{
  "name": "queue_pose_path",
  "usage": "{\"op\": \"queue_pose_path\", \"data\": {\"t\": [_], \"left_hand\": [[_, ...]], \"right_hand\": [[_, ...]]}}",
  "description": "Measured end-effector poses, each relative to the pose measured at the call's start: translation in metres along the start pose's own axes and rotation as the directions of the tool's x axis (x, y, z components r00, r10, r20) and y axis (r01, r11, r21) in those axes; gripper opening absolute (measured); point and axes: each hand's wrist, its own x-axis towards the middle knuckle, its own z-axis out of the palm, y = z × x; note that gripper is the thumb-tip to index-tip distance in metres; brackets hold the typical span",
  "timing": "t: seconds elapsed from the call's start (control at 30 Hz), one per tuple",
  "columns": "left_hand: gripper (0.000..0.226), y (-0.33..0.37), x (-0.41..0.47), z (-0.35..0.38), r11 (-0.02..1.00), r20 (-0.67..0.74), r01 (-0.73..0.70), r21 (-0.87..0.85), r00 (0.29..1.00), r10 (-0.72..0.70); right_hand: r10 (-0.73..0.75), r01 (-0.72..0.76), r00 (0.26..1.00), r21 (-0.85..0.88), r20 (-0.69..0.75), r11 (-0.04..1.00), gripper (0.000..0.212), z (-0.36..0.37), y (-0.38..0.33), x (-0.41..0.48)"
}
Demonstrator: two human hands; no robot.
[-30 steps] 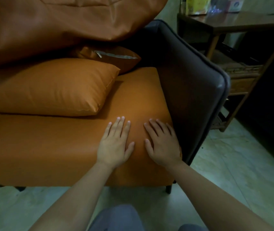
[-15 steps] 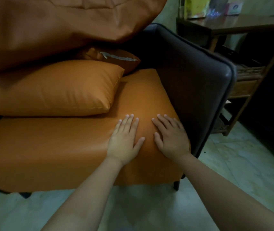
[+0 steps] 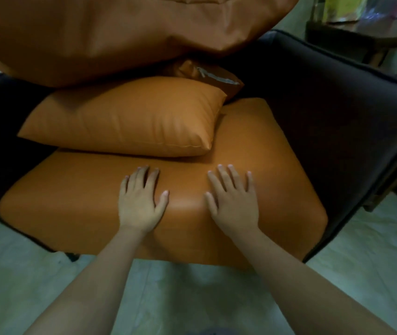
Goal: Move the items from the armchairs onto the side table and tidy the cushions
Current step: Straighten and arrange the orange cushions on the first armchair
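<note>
Pressing flat on orange seat cushion, left hand and right hand spread wide, gripping nothing, likely smoothing it into armchair; loose pillow lying just behind, back cushion above.

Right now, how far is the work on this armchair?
Done: no loose items show on the seat cushion. In hand: left hand and right hand press flat on it. Left: the small pillow lies askew and the back cushion slumps forward.
</note>
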Motion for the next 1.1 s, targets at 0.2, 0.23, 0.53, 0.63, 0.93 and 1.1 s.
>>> {"op": "queue_pose_path", "data": {"t": [0.2,0.23,0.53,0.63,0.93,1.1], "left_hand": [[0.065,-0.01,0.014,0.021,0.996,-0.081,-0.043,-0.072,0.996,0.037],[0.065,-0.011,0.014,0.02,0.996,-0.083,-0.048,-0.073,0.996,0.042],[0.069,-0.004,-0.002,-0.015,1.0,0.139,0.007,-0.027,0.99,-0.003],[0.068,0.012,-0.002,-0.053,1.0,0.362,-0.023,0.003,0.932,0.021],[0.065,0.135,0.013,-0.211,0.929,0.353,-0.358,-0.093,0.861,0.367],[0.06,0.201,0.037,-0.287,0.885,0.254,-0.46,-0.071,0.85,0.462]], "right_hand": [[-0.031,0.029,0.996,-0.025,-0.083,0.999,0.055,0.016,0.003,0.008],[-0.03,0.028,0.995,-0.021,-0.097,0.999,0.055,0.016,0.002,0.007],[-0.021,0.015,0.995,0.061,0.096,0.998,0.061,-0.018,0.001,-0.007],[-0.091,0.052,0.945,0.128,0.315,0.99,0.072,-0.051,0.017,-0.021],[0.02,-0.02,0.97,-0.001,0.243,1.0,0.061,-0.24,0.074,-0.04],[0.067,-0.073,0.98,0.021,0.189,0.997,0.057,-0.336,0.091,-0.03]]}}
